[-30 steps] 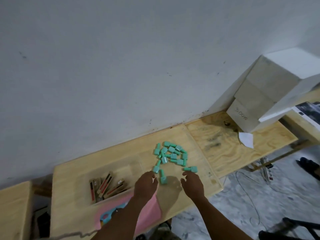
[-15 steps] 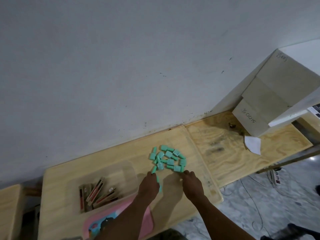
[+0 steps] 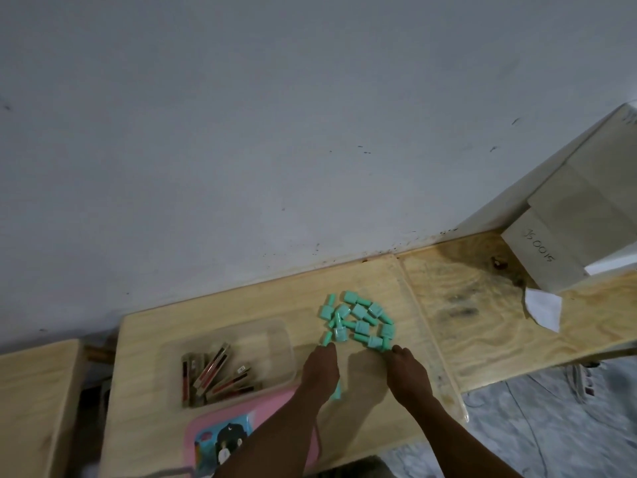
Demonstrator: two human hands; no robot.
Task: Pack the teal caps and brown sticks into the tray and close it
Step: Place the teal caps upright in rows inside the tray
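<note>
Several teal caps point(image 3: 358, 320) lie in a loose pile on the wooden table point(image 3: 241, 305). My left hand point(image 3: 320, 369) rests palm down at the pile's near left edge, fingertips touching a cap; one stray teal cap point(image 3: 337, 391) pokes out beside its wrist. At the pile's near right edge, my right hand point(image 3: 406, 372) also rests palm down. Both hands cup inward around the pile. To the left stands a clear plastic tray point(image 3: 279, 343) holding several brown sticks point(image 3: 217, 374).
A pink lid with a cartoon print point(image 3: 220, 439) lies at the table's near edge, partly under my left arm. White foam blocks point(image 3: 565, 215) and a scrap of white paper point(image 3: 544, 307) sit at the right. The wall runs close behind. Floor and cables lie at the lower right.
Both hands slid forward and closer to the pile, pushing stray caps into it. The camera view shifted slightly left.
</note>
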